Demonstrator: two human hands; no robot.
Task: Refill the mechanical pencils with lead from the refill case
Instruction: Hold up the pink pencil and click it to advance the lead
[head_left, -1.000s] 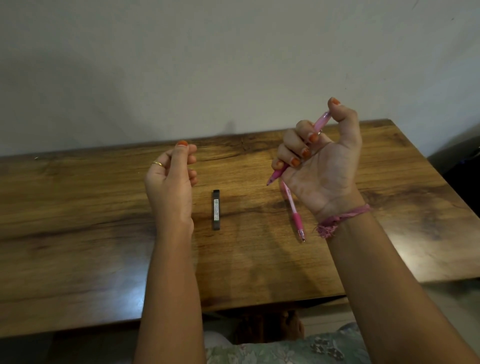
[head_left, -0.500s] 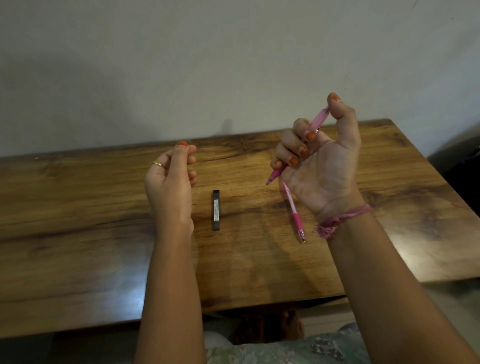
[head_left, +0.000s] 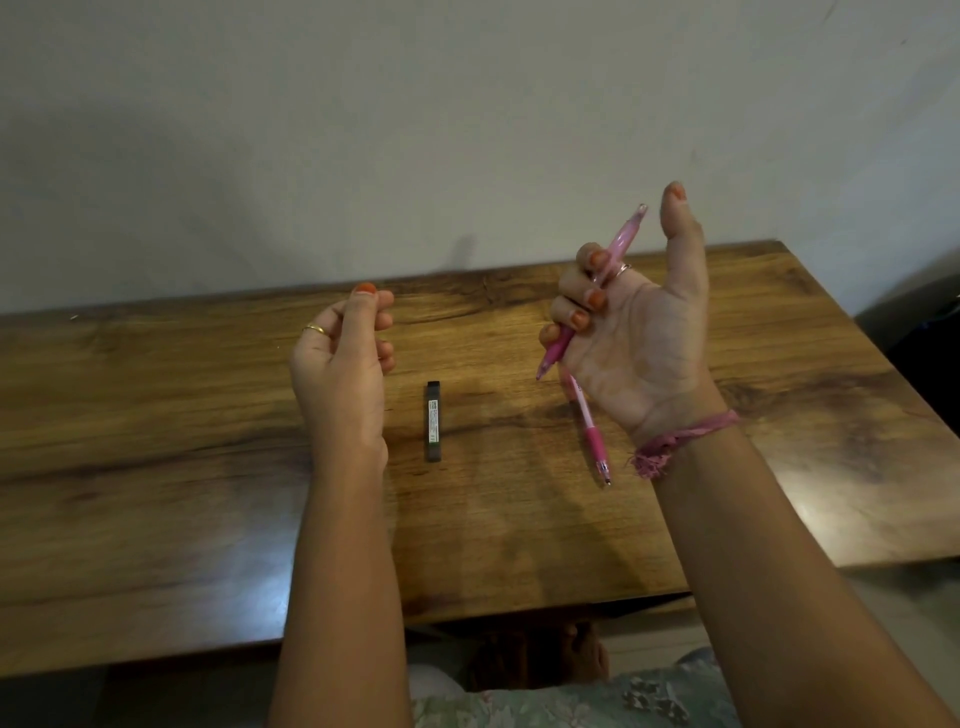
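Wooden tabletop (head_left: 156, 441) carries our lead refill case (head_left: 434, 421) and one pink mechanical pencil (head_left: 592, 439). Our right hand (head_left: 636, 343) fingers (head_left: 589, 283) curl round another pink pencil (head_left: 597, 280); left hand (head_left: 345, 364) fingers curl loosely, pinching nothing we can see.

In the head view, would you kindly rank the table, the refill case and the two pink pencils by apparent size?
1. Table.
2. Held pencil and lying pencil: unsure, since the right hand hides part of each and one is nearer.
3. Refill case.
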